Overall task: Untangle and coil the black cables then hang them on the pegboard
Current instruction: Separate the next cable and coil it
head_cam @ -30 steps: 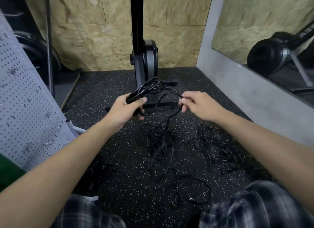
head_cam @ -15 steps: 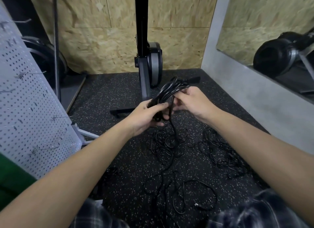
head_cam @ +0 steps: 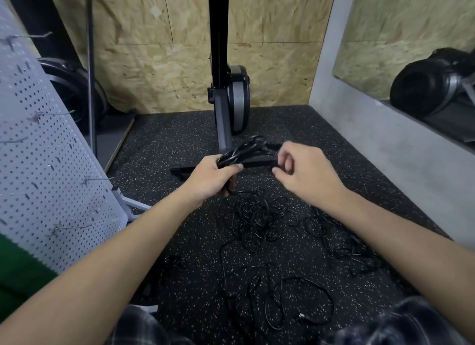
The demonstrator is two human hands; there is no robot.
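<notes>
— Where is the cable now?
— My left hand (head_cam: 212, 178) has its grip closed round a coiled bundle of black cable (head_cam: 243, 151), held above the floor (head_cam: 180, 128) in front of the exercise machine (head_cam: 237, 95).
— And the other grip?
— My right hand (head_cam: 304, 173) sits just beside the bundle, fingers curled; I cannot tell whether they pinch a strand.
— The rest?
— More tangled cables (head_cam: 257, 221) lie on the floor below my hands, with another heap (head_cam: 344, 244) to the right. The pegboard (head_cam: 51, 177) stands at my left.

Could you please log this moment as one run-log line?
left hand: grips coiled black cable bundle | right hand: curled beside it, grip unclear | loose: tangled thin black cables
</notes>
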